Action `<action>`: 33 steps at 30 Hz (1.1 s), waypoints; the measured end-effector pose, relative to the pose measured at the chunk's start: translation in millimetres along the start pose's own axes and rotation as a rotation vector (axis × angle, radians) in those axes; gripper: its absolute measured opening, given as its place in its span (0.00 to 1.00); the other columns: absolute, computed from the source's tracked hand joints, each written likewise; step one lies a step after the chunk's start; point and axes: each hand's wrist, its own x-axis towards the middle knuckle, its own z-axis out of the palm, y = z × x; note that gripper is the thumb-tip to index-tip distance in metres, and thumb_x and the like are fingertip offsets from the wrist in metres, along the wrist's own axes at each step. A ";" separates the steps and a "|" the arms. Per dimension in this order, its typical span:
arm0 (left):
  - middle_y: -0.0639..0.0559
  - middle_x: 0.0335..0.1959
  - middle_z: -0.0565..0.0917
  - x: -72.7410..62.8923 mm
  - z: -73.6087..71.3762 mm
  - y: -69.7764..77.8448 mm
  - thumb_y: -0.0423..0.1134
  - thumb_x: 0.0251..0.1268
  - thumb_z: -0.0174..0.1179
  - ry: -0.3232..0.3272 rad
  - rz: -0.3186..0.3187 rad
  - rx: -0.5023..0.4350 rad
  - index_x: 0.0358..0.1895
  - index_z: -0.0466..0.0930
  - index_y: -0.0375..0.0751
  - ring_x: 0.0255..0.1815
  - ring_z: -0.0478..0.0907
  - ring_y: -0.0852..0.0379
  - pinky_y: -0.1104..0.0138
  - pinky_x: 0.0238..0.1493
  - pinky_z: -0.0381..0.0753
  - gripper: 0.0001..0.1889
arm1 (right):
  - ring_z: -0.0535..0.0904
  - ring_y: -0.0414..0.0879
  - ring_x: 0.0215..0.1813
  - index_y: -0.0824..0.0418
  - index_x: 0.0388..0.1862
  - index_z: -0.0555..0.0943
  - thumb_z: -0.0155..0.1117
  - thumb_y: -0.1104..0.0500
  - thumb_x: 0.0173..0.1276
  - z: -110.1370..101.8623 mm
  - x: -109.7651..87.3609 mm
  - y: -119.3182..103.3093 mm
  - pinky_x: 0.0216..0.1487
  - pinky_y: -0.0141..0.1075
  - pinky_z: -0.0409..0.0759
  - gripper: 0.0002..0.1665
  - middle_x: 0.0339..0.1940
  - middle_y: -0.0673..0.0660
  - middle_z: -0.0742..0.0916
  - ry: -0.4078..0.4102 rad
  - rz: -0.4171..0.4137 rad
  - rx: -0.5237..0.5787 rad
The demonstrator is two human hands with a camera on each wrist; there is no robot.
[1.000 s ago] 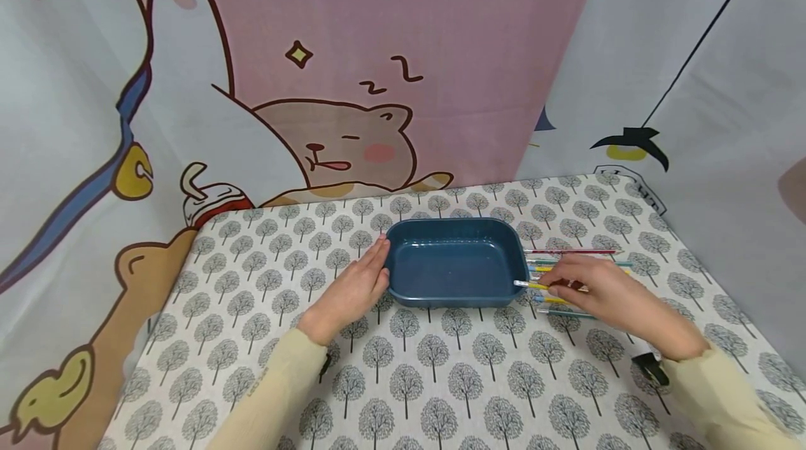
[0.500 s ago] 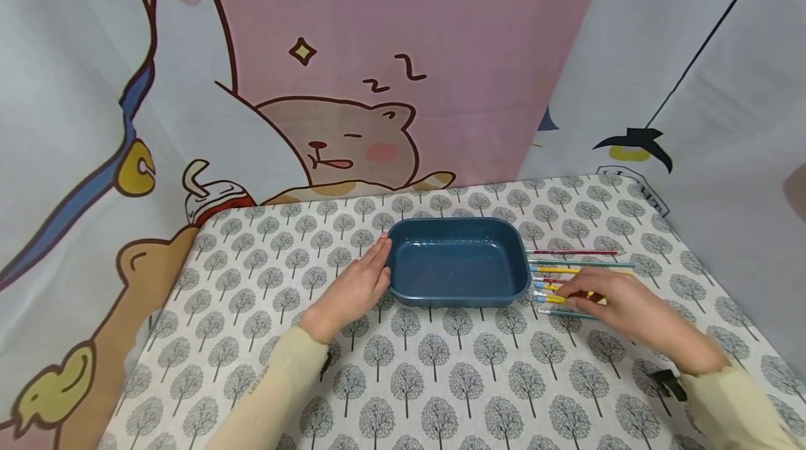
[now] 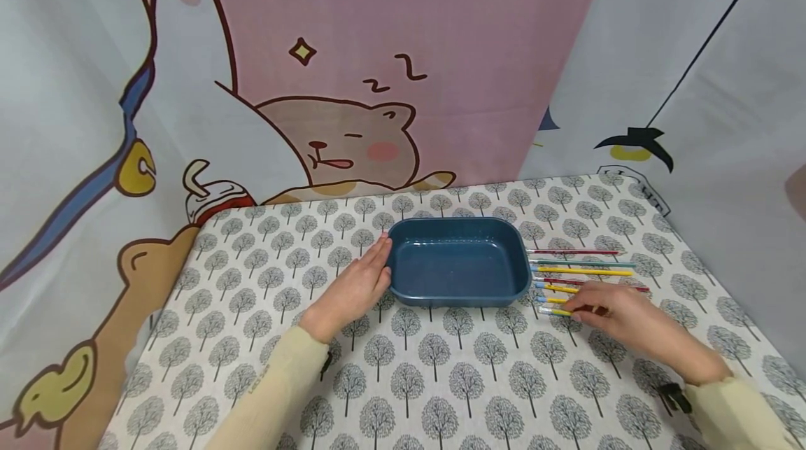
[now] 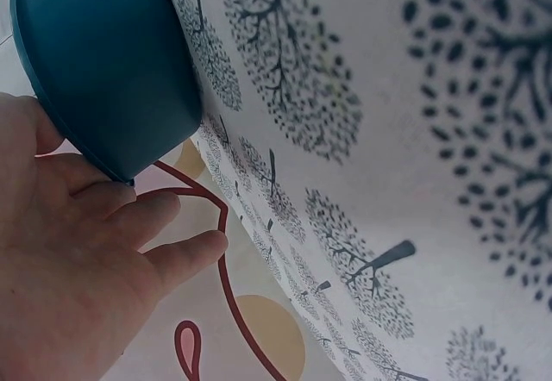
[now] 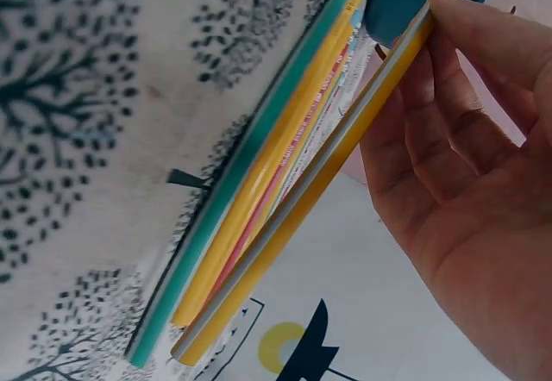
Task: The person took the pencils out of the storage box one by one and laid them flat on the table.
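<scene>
My left hand [image 3: 354, 290] rests against the left end of a dark blue rectangular dish [image 3: 460, 300], its fingers fairly straight. The left wrist view shows the fingers at the dish's wall [image 4: 112, 62]. To the right of the dish, my right hand [image 3: 620, 311] pinches a yellow pencil with a grey stripe [image 5: 317, 170] between thumb and fingers. This pencil is raised slightly over the front of a row of pencils on the cloth. Closest in the right wrist view lies a green pencil [image 5: 250, 153], beside another yellow pencil [image 5: 289, 105].
Farther back in the row are a red pencil [image 3: 576, 252], a teal pencil [image 3: 585, 264] and a yellow pencil [image 3: 592, 271], roughly parallel. Tree-patterned cloth [image 3: 434, 380] covers the table. A printed cartoon curtain [image 3: 491, 51] hangs behind it.
My right hand has moved from the dish's right rim toward the front of the pencil row, with the yellow pencil in its fingers. My left hand has stayed against the dish.
</scene>
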 end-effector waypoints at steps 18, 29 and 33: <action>0.45 0.84 0.47 -1.1 -0.6 0.2 0.45 0.85 0.43 -0.001 0.001 -0.004 0.83 0.51 0.34 0.82 0.56 0.42 0.41 0.75 0.64 0.31 | 0.77 0.27 0.35 0.50 0.43 0.91 0.77 0.69 0.59 7.4 -10.4 17.3 0.30 0.30 0.80 0.17 0.38 0.38 0.86 -0.049 -0.020 0.021; 0.46 0.84 0.46 -1.4 -0.7 0.4 0.44 0.85 0.43 -0.003 -0.004 0.003 0.83 0.51 0.35 0.82 0.54 0.45 0.42 0.75 0.64 0.31 | 0.76 0.27 0.35 0.50 0.43 0.91 0.77 0.67 0.61 11.1 -11.2 21.3 0.29 0.30 0.79 0.15 0.39 0.39 0.85 -0.073 0.010 0.005; 0.45 0.84 0.47 -2.0 -1.3 0.9 0.44 0.85 0.43 0.000 0.001 0.003 0.83 0.52 0.34 0.83 0.53 0.45 0.41 0.75 0.64 0.31 | 0.76 0.27 0.34 0.51 0.43 0.91 0.77 0.68 0.61 12.1 -11.3 22.0 0.29 0.30 0.79 0.15 0.38 0.39 0.85 -0.078 0.014 0.017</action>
